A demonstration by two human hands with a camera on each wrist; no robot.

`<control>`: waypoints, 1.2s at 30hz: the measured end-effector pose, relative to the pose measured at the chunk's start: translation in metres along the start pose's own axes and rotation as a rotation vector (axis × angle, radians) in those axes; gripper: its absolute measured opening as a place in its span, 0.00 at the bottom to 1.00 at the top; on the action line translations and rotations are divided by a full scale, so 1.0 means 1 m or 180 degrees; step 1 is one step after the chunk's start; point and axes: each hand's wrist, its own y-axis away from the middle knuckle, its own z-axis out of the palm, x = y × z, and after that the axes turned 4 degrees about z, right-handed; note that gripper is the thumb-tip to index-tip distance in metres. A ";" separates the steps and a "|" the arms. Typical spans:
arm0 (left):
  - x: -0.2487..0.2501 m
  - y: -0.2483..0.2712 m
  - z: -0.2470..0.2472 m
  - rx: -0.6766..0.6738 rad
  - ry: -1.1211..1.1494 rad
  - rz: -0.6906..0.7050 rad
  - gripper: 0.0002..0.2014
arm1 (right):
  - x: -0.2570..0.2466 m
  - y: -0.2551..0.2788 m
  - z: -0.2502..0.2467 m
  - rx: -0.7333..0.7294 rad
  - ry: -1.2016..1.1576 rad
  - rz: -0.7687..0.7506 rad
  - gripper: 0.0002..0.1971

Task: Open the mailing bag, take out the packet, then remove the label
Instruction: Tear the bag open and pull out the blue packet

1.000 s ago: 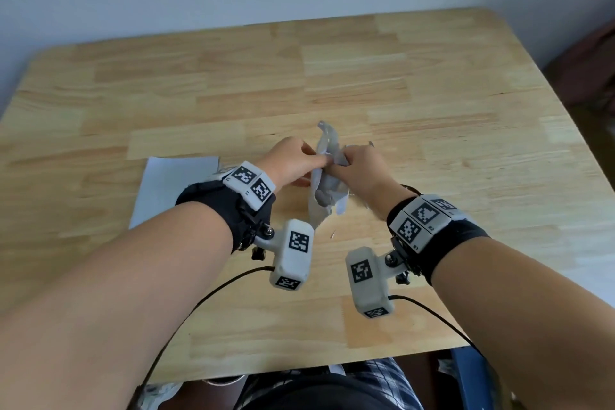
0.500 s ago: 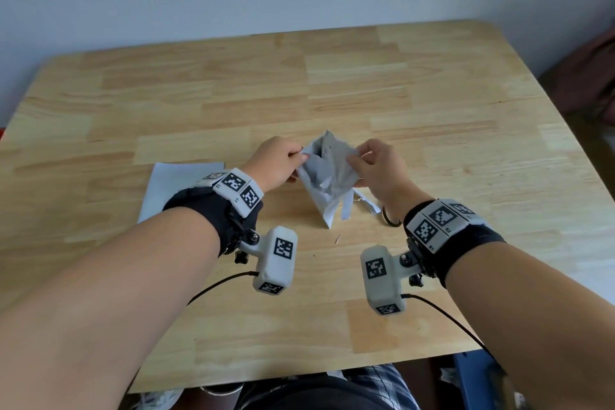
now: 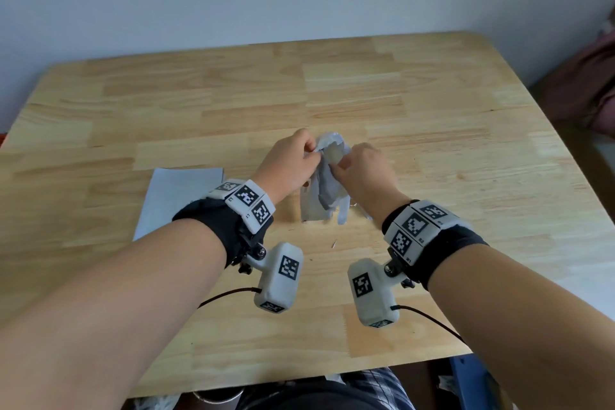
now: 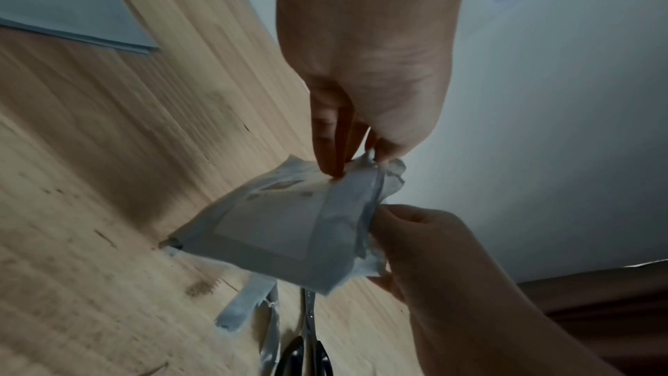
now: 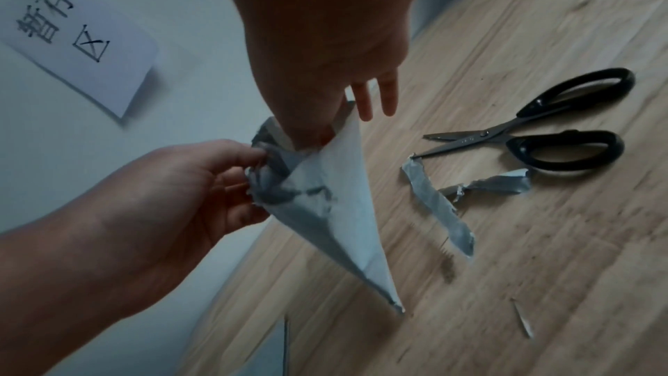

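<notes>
A crumpled grey mailing bag point(image 3: 321, 198) hangs upright over the middle of the wooden table point(image 3: 432, 143), its lower corner near the wood. My left hand point(image 3: 311, 151) pinches the torn top edge from the left. My right hand point(image 3: 337, 165) grips the top edge on the other side. In the left wrist view a white label point(image 4: 275, 225) shows on the bag's point(image 4: 336, 228) side, below my left fingers point(image 4: 331, 153). In the right wrist view my right hand's point(image 5: 318, 130) fingertips sit at the bag's point(image 5: 332, 210) mouth, two fingers point(image 5: 363, 102) sticking out. The packet is hidden.
Black-handled scissors point(image 5: 542, 139) lie on the table right of the bag, with torn grey strips point(image 5: 437, 205) beside them. A white sheet point(image 3: 179, 200) lies flat to the left. A paper note point(image 5: 72, 33) hangs on the wall behind.
Half a second ago my hands were apart, spreading the bag's mouth wide. Now they have come back together at its top, and the bag hangs narrow and upright.
</notes>
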 end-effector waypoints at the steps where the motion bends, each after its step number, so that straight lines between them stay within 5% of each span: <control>1: 0.002 0.001 0.000 0.0002 0.0054 -0.0001 0.04 | 0.000 0.000 0.001 -0.0043 -0.0144 0.0132 0.25; 6: 0.010 0.006 0.001 -0.0066 0.0499 0.0128 0.05 | -0.008 0.007 -0.007 -0.0256 -0.0317 0.0261 0.22; 10: 0.005 0.012 0.001 -0.0249 0.0854 -0.0012 0.16 | -0.005 0.008 -0.010 -0.0098 -0.0827 0.0488 0.13; 14: -0.024 0.004 -0.003 0.0428 0.0292 -0.1006 0.30 | -0.001 0.013 -0.019 -0.0237 -0.2126 0.0868 0.21; 17: -0.046 0.003 -0.003 0.0118 0.1338 -0.1565 0.26 | 0.000 0.017 -0.023 -0.0359 -0.2913 0.1009 0.17; 20: -0.042 0.005 -0.003 0.0406 0.2221 -0.1296 0.09 | 0.000 0.016 -0.022 -0.0621 -0.3485 0.1142 0.07; 24: -0.033 0.002 -0.004 0.0569 0.2216 -0.1103 0.12 | -0.001 0.015 -0.024 -0.0705 -0.3836 0.0948 0.19; 27: -0.034 -0.002 -0.005 0.0785 0.2217 -0.0924 0.09 | -0.004 0.013 -0.025 -0.0523 -0.3441 0.0733 0.12; 36: -0.036 -0.002 -0.006 0.1132 0.1984 -0.0771 0.11 | -0.009 0.015 -0.027 -0.0267 -0.2960 0.0499 0.18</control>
